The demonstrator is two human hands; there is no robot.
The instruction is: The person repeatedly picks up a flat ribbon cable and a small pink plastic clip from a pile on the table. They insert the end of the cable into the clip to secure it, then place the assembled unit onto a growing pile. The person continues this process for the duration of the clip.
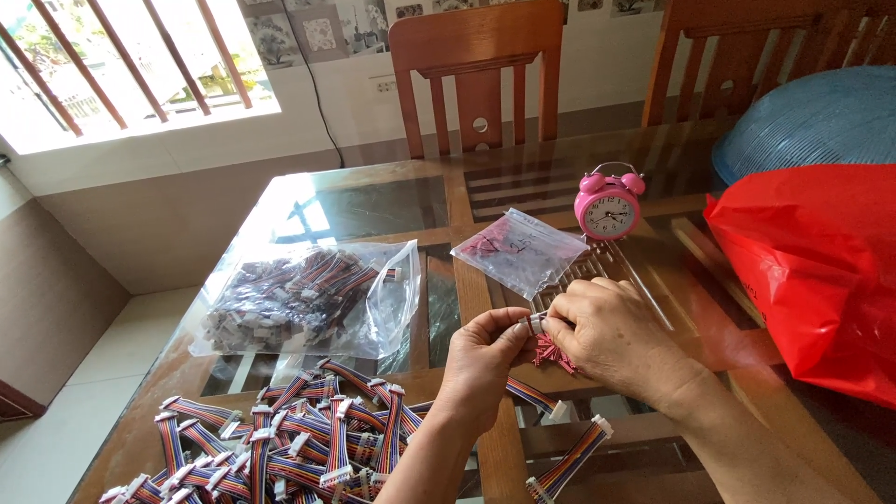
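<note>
One small ribbon cable (534, 324) is pinched between the fingertips of the left hand (483, 362) and the right hand (618, 338), above the glass table (373, 201). Two loose cables (569, 462) are seen below the hands. One heap of cables (280, 443), too many to count, lies at the left. Two clear bags are counted: a full one (303, 299) and a small one (518, 250). One pink clock (609, 205) and one red bag (821, 271) stand nearby. Both wrists are bent inward.

Things set about the glass-topped bench (373, 201)
A pink alarm clock (608, 205), a red plastic bag (821, 271) and a blue domed cover (821, 121) are seen; two wooden chairs (478, 70) are placed behind.
</note>
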